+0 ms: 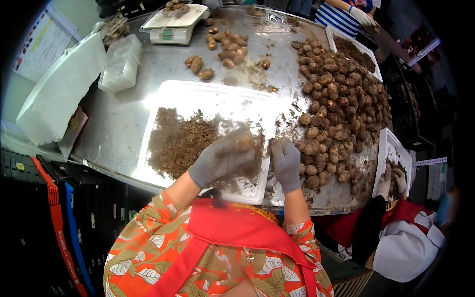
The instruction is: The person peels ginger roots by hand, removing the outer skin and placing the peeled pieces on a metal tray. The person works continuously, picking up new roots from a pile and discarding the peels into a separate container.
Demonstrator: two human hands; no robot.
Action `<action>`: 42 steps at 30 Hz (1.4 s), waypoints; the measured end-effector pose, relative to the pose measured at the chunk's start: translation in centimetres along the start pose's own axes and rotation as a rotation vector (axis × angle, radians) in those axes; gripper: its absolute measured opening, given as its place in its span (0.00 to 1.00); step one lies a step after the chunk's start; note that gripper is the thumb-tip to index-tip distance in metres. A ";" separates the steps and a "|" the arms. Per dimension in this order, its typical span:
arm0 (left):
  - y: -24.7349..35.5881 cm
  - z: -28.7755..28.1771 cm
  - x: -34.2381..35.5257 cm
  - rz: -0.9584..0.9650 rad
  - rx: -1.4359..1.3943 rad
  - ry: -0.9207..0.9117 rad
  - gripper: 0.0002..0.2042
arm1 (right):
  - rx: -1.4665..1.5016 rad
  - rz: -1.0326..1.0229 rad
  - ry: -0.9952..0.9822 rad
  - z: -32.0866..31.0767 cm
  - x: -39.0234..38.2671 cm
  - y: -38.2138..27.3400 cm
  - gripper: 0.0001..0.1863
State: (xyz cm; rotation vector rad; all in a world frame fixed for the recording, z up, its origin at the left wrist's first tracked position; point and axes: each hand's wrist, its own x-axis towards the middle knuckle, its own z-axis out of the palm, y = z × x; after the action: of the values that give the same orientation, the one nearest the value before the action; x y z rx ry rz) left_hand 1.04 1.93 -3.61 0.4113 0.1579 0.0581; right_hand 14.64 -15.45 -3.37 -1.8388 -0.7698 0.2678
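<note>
My left hand [220, 157], in a grey dotted work glove, is closed around a small brown taro [243, 141] above the white tray [225, 90]. Brown peelings and soil [180, 138] lie heaped in the tray under and beside it. By the tray's right rim is my right hand [286, 163], gloved in grey too, with its fingers curled in; what it grips, if anything, I cannot make out. Right of that hand spreads a large heap of unpeeled taros [341, 99].
Several taros [232, 47] sit loose on the metal table [114, 136] near a kitchen scale [174, 24]. Clear plastic tubs [120, 64] and a white foam box [64, 89] stand at left. Co-workers' gloved hands [391, 182] work at another tray [388, 143]; black crates [29, 213] are at lower left.
</note>
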 end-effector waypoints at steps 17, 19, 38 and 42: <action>-1.3 -1.3 0.3 -0.087 0.271 0.125 0.27 | -0.019 -0.027 -0.096 -0.6 0.7 -1.5 0.22; -1.3 0.3 0.3 -0.111 0.301 0.237 0.25 | -0.093 -0.111 -0.177 -0.1 -0.3 -2.2 0.30; 1.5 -2.6 4.5 -0.120 0.543 0.307 0.23 | -0.247 -0.005 -0.172 1.7 -0.9 -0.7 0.33; 8.5 -0.8 9.6 0.270 0.421 0.312 0.18 | -0.228 0.021 -0.062 0.3 -2.3 1.8 0.29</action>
State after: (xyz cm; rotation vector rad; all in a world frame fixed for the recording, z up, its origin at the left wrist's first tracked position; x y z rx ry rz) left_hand 10.19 10.84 -2.28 0.8421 0.4255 0.3597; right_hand 13.39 -17.01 -5.54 -2.0617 -0.8534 0.2601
